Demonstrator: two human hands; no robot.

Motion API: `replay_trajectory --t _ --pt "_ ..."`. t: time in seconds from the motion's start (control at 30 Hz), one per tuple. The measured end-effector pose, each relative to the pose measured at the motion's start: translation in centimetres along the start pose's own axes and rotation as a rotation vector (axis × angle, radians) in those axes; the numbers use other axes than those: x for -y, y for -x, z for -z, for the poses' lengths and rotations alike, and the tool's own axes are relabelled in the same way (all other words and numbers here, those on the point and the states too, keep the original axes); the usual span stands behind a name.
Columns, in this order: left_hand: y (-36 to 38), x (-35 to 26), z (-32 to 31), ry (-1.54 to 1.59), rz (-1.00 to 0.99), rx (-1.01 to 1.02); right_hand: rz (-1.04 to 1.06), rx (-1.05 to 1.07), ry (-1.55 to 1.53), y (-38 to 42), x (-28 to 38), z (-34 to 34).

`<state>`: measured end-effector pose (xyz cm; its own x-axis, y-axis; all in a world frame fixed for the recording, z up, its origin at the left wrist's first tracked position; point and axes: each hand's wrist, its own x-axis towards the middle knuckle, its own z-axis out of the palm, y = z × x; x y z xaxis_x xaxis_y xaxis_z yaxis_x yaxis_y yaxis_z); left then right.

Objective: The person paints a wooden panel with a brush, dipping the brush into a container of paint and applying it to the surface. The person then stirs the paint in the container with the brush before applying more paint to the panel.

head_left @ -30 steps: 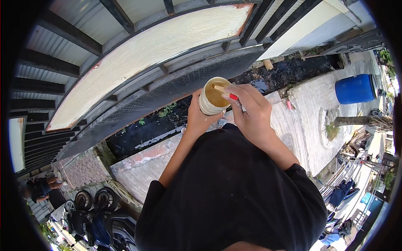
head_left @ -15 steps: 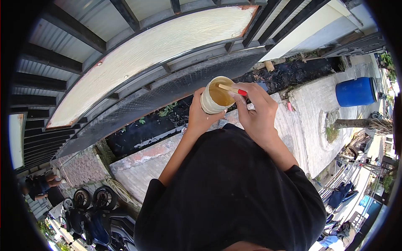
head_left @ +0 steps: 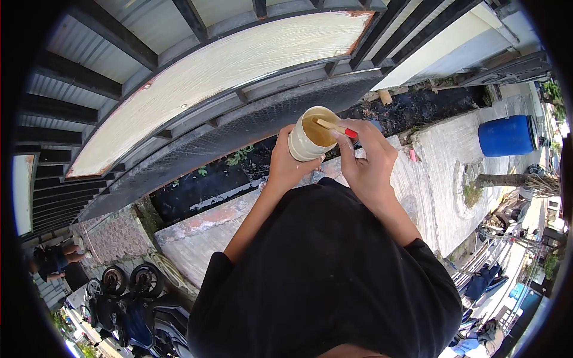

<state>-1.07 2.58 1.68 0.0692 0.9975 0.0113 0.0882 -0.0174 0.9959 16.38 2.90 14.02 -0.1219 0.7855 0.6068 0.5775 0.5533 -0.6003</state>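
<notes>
My left hand (head_left: 287,160) is wrapped around a cream-coloured cup (head_left: 305,149), tilted so that its mouth shows, with yellowish-tan liquid (head_left: 315,132) inside. Between the fingers of my right hand (head_left: 369,156) is a paintbrush (head_left: 335,126) with a pale wooden handle and a red part. Its lower end reaches over the rim into the cup; the bristles cannot be made out. Above both hands, a long cream-coated panel (head_left: 239,80) with visible brush strokes is set in a dark metal fence.
A dark ditch (head_left: 233,173) runs between the fence and the concrete pavement (head_left: 221,224). A blue barrel (head_left: 506,135) and a tree trunk (head_left: 507,178) are at the right. Parked motorcycles (head_left: 140,316) and another person (head_left: 51,261) are at the lower left.
The paintbrush has shifted slightly inside the cup, its lower end moving a little right along with my right hand. The cup and left hand have moved very slightly right.
</notes>
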Motion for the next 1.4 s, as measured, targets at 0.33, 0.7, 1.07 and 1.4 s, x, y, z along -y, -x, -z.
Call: replay_trajectory --t 0.33,0.7,1.07,1.4 --pt "-0.2 0.9 0.1 -0.043 -0.009 -0.023 -0.251 -0.088 -0.121 0.5 -1.0 0.0" --pt "-0.3 0.8 -0.4 -0.059 -0.003 -0.043 -0.874 -0.272 -0.98 0.6 -5.5 1.4" --pt "-1.3 1.5 -2.4 -0.092 -0.019 -0.016 -1.036 -0.339 -1.422 1.4 -10.2 1.4" --pt "-0.4 1.3 -2.8 -0.011 0.038 -0.058 -0.253 -0.644 -0.406 -5.7 -13.2 -1.7"
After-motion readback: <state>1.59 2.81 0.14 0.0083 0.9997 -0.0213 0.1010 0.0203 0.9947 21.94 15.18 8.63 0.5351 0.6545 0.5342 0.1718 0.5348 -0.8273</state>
